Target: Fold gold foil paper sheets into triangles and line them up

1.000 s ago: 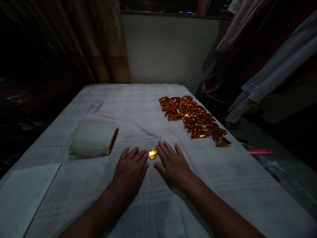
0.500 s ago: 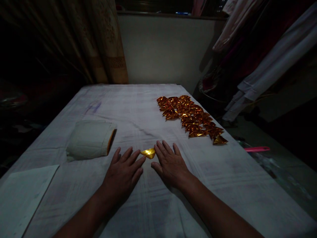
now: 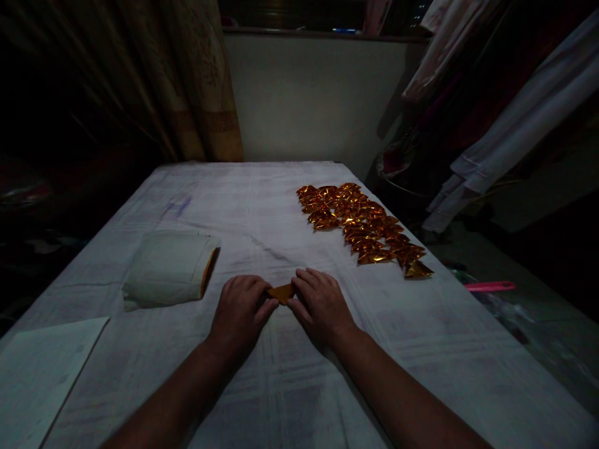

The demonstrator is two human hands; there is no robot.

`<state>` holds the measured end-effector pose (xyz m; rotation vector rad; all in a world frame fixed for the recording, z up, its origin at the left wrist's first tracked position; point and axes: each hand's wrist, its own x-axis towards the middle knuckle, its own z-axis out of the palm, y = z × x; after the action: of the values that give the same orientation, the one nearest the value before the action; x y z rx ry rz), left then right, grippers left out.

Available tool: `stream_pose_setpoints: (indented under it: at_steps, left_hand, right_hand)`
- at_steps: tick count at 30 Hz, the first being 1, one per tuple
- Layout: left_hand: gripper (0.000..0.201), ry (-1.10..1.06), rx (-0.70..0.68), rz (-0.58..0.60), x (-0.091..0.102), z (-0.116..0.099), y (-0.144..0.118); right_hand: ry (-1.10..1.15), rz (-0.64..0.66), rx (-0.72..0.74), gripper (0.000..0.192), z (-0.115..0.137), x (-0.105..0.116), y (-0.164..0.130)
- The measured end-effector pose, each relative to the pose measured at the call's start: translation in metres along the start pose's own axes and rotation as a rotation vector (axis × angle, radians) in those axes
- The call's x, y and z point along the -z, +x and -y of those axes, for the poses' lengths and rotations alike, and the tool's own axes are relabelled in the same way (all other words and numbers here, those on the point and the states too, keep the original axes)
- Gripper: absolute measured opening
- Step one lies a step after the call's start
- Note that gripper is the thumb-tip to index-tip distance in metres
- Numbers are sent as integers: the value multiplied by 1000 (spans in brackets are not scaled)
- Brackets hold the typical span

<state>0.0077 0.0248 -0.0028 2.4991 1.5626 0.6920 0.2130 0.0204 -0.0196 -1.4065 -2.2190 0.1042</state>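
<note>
Between my two hands is a small folded piece of gold foil paper [image 3: 281,293], its middle showing and both ends covered by fingers. My left hand [image 3: 241,305] pinches its left end between thumb and fingers. At the right end, the thumb and curled fingers of my right hand [image 3: 321,305] grip it the same way. Several folded gold foil pieces [image 3: 365,224] with pointed ends lie in overlapping rows at the table's right side, beyond my right hand.
A pale plaid cloth covers the table [image 3: 224,187]. Left of my hands lies a grey-white packet [image 3: 166,268] with an orange edge. A white sheet [image 3: 47,368] rests at the near left. Beyond the right edge are a pink handle [image 3: 490,286] and hanging clothes [image 3: 510,118].
Both hands have gone from lying flat with fingers stretched out to pinching the foil paper's ends. The foil piece now looks darker and tilted. The view has shifted slightly.
</note>
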Motion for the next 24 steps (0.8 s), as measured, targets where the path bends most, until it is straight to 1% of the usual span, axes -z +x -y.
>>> stream_pose_setpoints:
  at_steps: [3, 7, 10, 13, 17, 21, 24]
  left_hand:
    - [9, -56, -1, -3, -1, 1, -1]
    - [8, -117, -19, -33, -1, 3, -3]
    - [9, -177, -14, -48, 1, 2, -4]
    - [14, -235, 1, -86, 4, 0, -4]
    - [21, -237, -2, -156, 3, 0, -4]
    - [24, -240, -7, -174, -1, 4, -4]
    - [24, -256, 26, -166, -1, 5, -4]
  right_hand:
    - [40, -44, 14, 22, -2, 1, 1]
    - [89, -55, -38, 5, -5, 6, 5]
    - [158, -51, -52, 8, -6, 8, 5]
    - [298, -60, -85, 12, -5, 9, 4]
    - [491, -84, -147, 16, -3, 7, 4]
    - [531, -137, -172, 16, -3, 5, 4]
    - [524, -148, -161, 15, -3, 5, 5]
